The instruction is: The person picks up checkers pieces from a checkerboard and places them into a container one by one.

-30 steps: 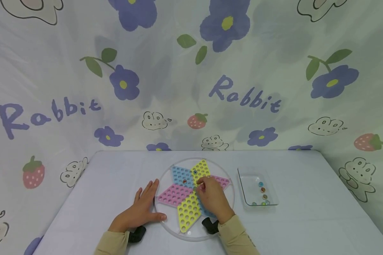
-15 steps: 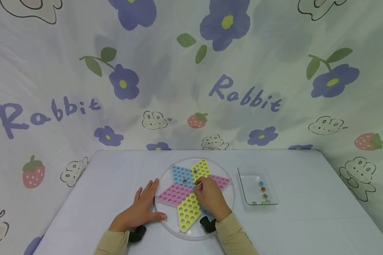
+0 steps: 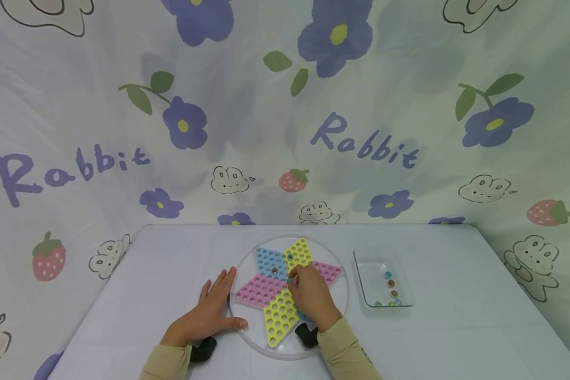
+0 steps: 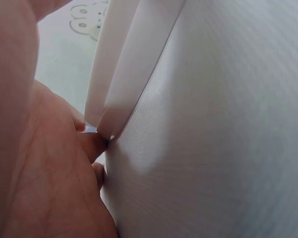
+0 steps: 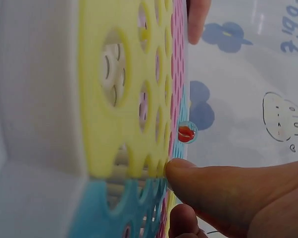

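A round Chinese checkers board with a star of yellow, pink and blue sections lies on the table. Fingers spread, my left hand rests at its left rim; in the left wrist view, fingertips touch the lower edge of the white rim. My right hand is over the board's centre, thumb and finger pinching a small greenish marble, mostly hidden. Beyond them, a red-and-clear marble sits in the blue section and a bluish marble in the yellow one. Against the board presses the right thumb.
Right of the board stands a clear rectangular tray with several marbles inside. Black wrist devices are strapped below both hands. A patterned cloth hangs behind the white table.
My right hand has shifted slightly left over the board's centre, its fingers staying low. The left hand has stayed in place at the rim.
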